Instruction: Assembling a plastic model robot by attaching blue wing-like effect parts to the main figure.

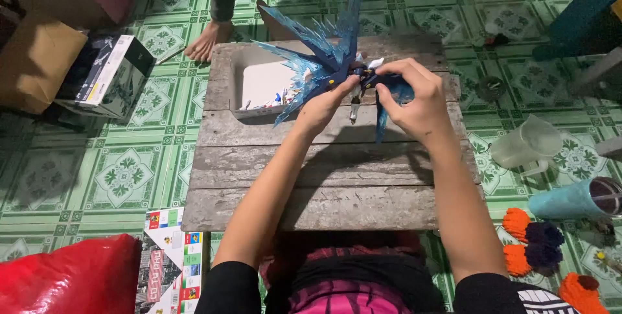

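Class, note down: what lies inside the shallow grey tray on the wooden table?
Inside the grey tray, small white and coloured parts lie along its near edge. The blue winged model covers its right end.

One winged blue figure, one white tray, two hands, one box, one clear jug, three orange pompoms.

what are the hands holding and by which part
Both the left hand and the right hand grip a blue winged model figure by its dark central body, wings spreading free above the wooden table.

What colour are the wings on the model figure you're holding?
Translucent blue wings, spiky-edged, on a darker blue model figure; seen in the head view.
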